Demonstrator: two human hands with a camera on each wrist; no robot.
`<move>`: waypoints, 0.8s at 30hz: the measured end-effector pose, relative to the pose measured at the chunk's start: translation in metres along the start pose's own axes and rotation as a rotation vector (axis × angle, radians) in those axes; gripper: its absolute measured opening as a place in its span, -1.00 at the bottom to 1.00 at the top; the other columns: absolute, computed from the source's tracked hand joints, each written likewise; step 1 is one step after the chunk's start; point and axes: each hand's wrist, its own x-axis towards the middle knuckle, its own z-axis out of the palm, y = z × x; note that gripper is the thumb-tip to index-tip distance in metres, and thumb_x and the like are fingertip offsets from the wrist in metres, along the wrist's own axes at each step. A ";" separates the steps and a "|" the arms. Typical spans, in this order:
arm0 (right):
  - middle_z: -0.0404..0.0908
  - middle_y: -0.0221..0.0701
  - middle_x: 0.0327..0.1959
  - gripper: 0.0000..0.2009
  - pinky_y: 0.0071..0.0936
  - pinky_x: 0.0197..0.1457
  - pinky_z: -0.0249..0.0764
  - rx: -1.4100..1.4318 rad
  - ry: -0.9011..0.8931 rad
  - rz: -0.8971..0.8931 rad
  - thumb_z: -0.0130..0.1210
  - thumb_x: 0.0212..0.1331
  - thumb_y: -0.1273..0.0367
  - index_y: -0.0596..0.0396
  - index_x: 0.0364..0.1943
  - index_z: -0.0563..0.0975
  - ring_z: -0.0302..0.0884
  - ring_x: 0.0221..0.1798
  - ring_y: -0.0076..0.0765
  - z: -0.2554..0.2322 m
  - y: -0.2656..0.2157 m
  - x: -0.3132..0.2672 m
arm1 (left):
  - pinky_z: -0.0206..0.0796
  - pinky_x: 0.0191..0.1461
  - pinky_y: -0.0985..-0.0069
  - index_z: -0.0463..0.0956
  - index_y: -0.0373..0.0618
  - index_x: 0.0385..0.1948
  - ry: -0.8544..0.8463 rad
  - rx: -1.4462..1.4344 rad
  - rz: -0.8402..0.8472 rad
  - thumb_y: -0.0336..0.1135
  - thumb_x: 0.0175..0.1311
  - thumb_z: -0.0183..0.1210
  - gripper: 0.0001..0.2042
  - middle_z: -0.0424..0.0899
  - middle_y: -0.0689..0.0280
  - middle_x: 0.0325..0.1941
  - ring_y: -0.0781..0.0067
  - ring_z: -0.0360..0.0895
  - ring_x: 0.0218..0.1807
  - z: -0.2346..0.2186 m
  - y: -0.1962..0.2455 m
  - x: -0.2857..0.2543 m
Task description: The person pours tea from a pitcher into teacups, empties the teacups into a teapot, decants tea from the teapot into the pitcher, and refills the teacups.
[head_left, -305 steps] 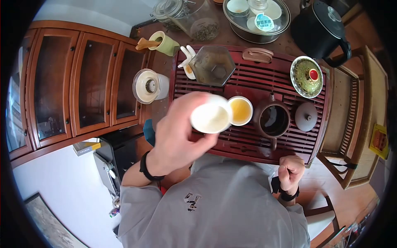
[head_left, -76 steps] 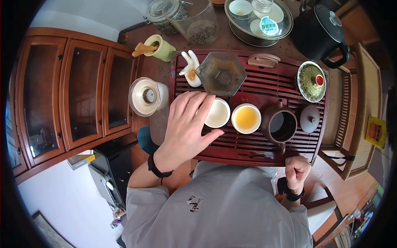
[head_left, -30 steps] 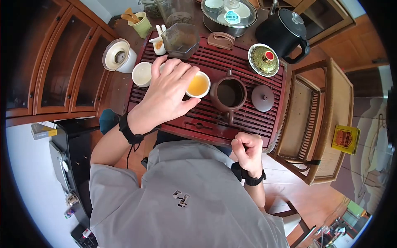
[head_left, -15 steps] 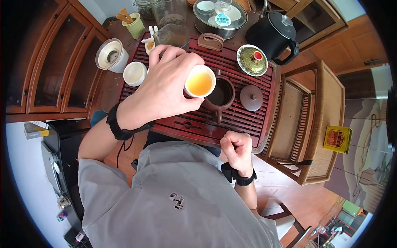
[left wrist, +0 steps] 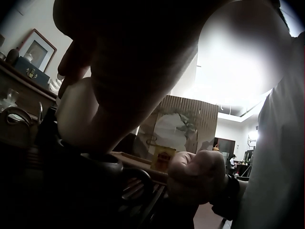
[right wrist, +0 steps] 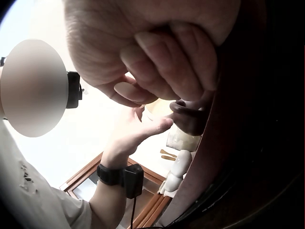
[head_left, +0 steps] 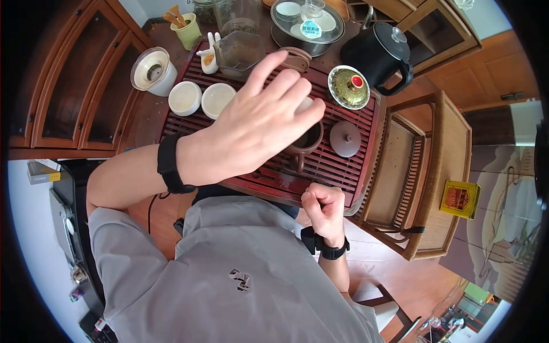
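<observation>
My left hand (head_left: 249, 126) pinches a white cup (head_left: 305, 104), tilted beside and over the brown teapot (head_left: 311, 140); most of the cup is hidden behind my fingers. From the left wrist view, the cup (left wrist: 76, 107) hangs over the open pot (left wrist: 107, 167); whether liquid flows cannot be seen. Two white cups (head_left: 185, 98) stand side by side on the red slatted tray (head_left: 274, 174). The pot's lid (head_left: 345, 139) lies right of the pot. My right hand (head_left: 325, 211) is a fist at the tray's front edge, its curled fingers (right wrist: 157, 62) holding nothing visible.
At the tray's back are a hexagonal glass pitcher (head_left: 239, 54) and a white hand-shaped ornament (head_left: 209, 57). A green lidded bowl (head_left: 349, 87) sits back right, a black kettle (head_left: 377, 54) behind it. A white strainer vessel (head_left: 155, 71) stands left.
My left hand has moved right and turned over, tilting the cup of yellow tea that was upright half a second ago. A second standing cup has come into sight. My right hand stays a fist.
</observation>
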 end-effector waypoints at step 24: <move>0.32 -0.55 -0.75 -0.72 -0.57 -0.58 0.08 0.033 -0.003 0.032 0.06 0.20 0.58 0.17 -0.68 0.35 0.18 -0.67 -0.69 -0.003 -0.003 -0.001 | 0.03 0.44 0.02 0.43 -0.08 0.09 0.091 -0.240 -0.257 -0.37 -0.19 0.45 -0.35 0.59 0.29 -0.01 0.19 0.45 0.12 0.005 -0.024 -0.046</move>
